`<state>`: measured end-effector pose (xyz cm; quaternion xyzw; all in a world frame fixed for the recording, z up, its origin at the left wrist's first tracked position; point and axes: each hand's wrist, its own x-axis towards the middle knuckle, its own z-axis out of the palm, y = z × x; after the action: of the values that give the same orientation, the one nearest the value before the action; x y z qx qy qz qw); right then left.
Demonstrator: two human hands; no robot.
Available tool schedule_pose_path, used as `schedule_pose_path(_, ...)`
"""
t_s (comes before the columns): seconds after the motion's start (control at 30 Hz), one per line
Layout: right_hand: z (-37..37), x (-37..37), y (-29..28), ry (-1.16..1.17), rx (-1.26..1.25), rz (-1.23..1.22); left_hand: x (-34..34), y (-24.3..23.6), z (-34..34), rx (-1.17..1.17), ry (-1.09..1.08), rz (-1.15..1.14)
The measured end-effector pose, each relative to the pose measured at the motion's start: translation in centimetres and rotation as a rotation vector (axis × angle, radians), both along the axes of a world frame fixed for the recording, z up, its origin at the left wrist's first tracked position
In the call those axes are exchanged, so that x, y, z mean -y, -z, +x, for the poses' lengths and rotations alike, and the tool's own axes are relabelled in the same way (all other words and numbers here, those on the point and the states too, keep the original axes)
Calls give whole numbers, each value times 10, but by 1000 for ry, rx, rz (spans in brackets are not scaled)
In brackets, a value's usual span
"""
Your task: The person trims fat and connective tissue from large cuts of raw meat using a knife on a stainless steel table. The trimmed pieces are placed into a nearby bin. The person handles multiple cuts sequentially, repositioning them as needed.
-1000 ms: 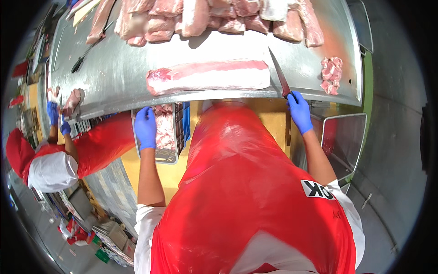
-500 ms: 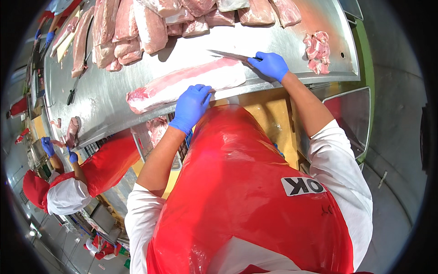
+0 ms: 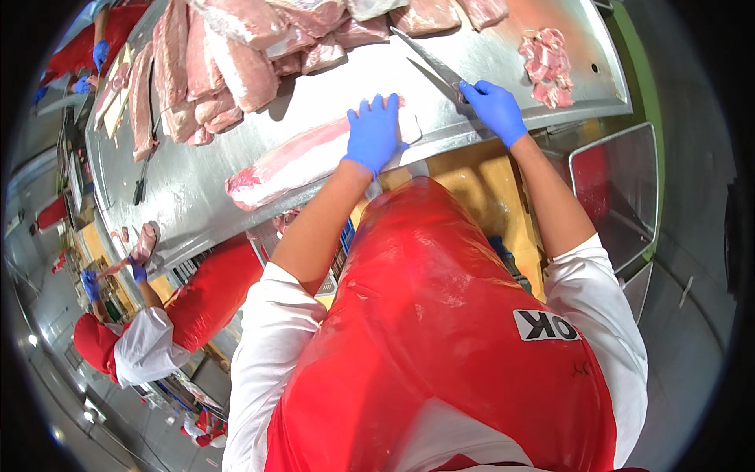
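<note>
A long pale pork loin (image 3: 291, 161) with a pink strip along its top lies near the front edge of the metal table. My left hand (image 3: 374, 135), in a blue glove, rests flat on its right part with fingers spread. To the right of the loin, my gloved right hand (image 3: 497, 112) is closed round the handle of a knife (image 3: 432, 61). The blade points away from me and to the left, toward the meat pile, apart from the loin. My fingers hide most of the handle.
Many pork loins (image 3: 240, 71) are heaped along the far side of the table (image 3: 185, 185). Meat trimmings (image 3: 548, 69) lie at right. Another knife (image 3: 140, 190) lies at left. A co-worker (image 3: 149, 346) handles a meat piece at lower left; another person's gloved hands show at upper left.
My left hand has slid right along the loin and spread its fingers. The knife has swung, its tip now pointing farther away from me. The whole view has shifted slightly.
</note>
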<state>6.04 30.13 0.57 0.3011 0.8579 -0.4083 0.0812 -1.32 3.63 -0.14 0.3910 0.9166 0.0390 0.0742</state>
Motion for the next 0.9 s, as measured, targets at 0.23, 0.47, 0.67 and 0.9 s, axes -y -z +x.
schedule_pose_path(0.23, 95, 2, 9, 220, 53, -293, -23, -7, -19, 341, -30, -79)
schedule_pose_path(0.47, 149, 35, 29, 209, -99, -204, 16, -23, 18, 344, 253, 132)
schedule_pose_path(0.67, 92, 52, 4, 9, 141, -66, 32, -17, 51, 194, 283, 146)
schedule_pose_path(0.9, 41, 57, -6, -198, 194, -53, 35, -20, 56, 217, 298, 162)
